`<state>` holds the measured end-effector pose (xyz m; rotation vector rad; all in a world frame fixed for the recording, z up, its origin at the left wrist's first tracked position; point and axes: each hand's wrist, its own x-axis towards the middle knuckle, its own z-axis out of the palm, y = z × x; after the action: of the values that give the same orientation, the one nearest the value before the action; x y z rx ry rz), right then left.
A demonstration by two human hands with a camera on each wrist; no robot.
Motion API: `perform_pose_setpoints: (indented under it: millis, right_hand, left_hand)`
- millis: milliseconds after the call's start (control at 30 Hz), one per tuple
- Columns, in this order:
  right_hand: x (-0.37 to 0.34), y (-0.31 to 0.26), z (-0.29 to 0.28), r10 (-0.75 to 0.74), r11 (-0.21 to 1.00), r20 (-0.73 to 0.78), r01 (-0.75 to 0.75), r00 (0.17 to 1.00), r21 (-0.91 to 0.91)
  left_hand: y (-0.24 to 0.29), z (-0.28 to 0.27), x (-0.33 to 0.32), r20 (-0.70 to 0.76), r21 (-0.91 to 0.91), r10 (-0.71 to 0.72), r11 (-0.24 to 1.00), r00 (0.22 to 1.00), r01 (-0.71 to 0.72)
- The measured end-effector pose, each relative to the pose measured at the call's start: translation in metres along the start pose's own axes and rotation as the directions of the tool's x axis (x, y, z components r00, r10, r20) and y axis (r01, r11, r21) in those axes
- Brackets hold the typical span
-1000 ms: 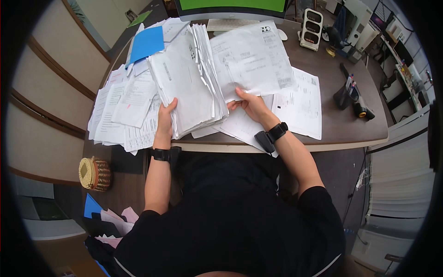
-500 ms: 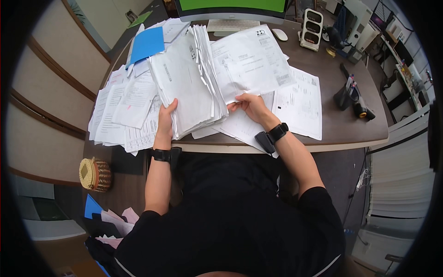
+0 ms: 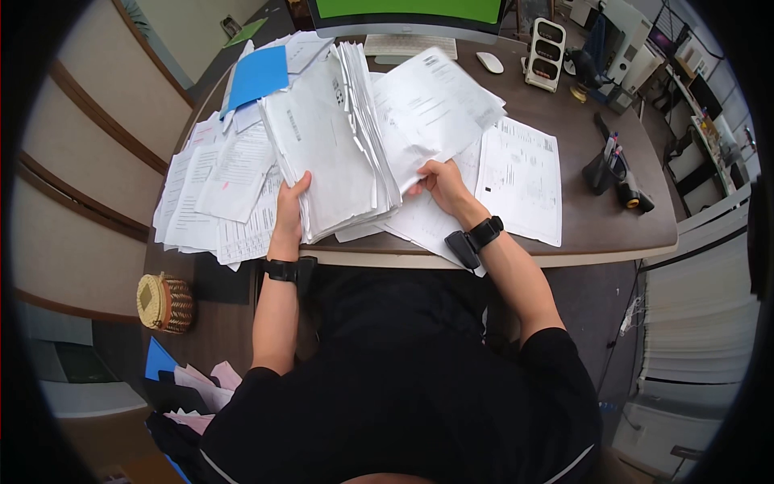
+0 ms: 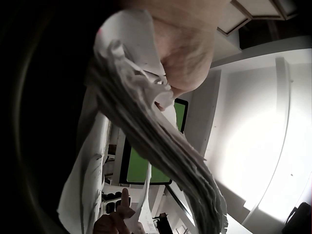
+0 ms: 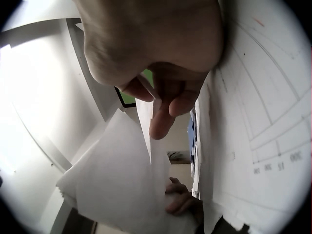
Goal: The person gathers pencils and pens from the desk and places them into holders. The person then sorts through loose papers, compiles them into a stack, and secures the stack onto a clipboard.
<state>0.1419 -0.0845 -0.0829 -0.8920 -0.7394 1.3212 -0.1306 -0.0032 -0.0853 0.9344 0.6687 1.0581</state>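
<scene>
In the head view my left hand (image 3: 290, 206) grips the left edge of a thick stack of white papers (image 3: 314, 153), thumb on top. The stack's uneven layered edges (image 4: 151, 131) fill the middle of the left wrist view. Just right of the stack, my right hand (image 3: 445, 187) pinches the near corner of a printed white sheet (image 3: 431, 105). That sheet is tilted up and leans away over other papers. In the right wrist view the fingertips (image 5: 163, 127) show at the sheet's edge, with the pale sheet (image 5: 117, 170) hanging below.
Loose printed pages (image 3: 234, 181) and a blue folder (image 3: 258, 77) lie left of the stack. More printed sheets (image 3: 524, 181) lie on the right. A keyboard (image 3: 411, 46), mouse (image 3: 489, 62), monitor (image 3: 407, 20), white rack (image 3: 545, 55) and pen holder (image 3: 603, 169) stand around the desk.
The sheet in my right hand has swung left and down toward the stack, uncovering the mouse and more of the right-hand papers. My left hand and the stack stay nearly still.
</scene>
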Motion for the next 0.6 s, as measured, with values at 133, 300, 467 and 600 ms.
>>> perform_pose_setpoints:
  millis: [133, 300, 467, 600]
  right_hand:
    - [-0.003, -0.004, 0.004, -0.019, 0.998, -0.185, 0.008, 0.982, -0.061]
    - [0.003, 0.003, -0.011, 0.097, 0.992, -0.083, -0.103, 0.992, -0.073]
    - [0.016, 0.024, -0.028, 0.119, 0.988, -0.1, -0.128, 0.988, -0.087]
    - [0.005, 0.008, -0.019, 0.162, 0.966, 0.048, -0.148, 0.986, -0.214]
  left_hand:
    - [-0.003, -0.004, 0.003, 0.001, 0.025, -0.001, 1.0, 1.0, 0.001]
    - [0.004, 0.002, 0.009, -0.047, 0.228, 0.064, 0.972, 0.997, -0.052]
    - [0.024, 0.021, 0.01, -0.046, 0.357, 0.058, 0.933, 0.997, -0.038]
    - [0.012, 0.025, 0.022, 0.004, 0.388, 0.019, 0.921, 1.0, -0.019]
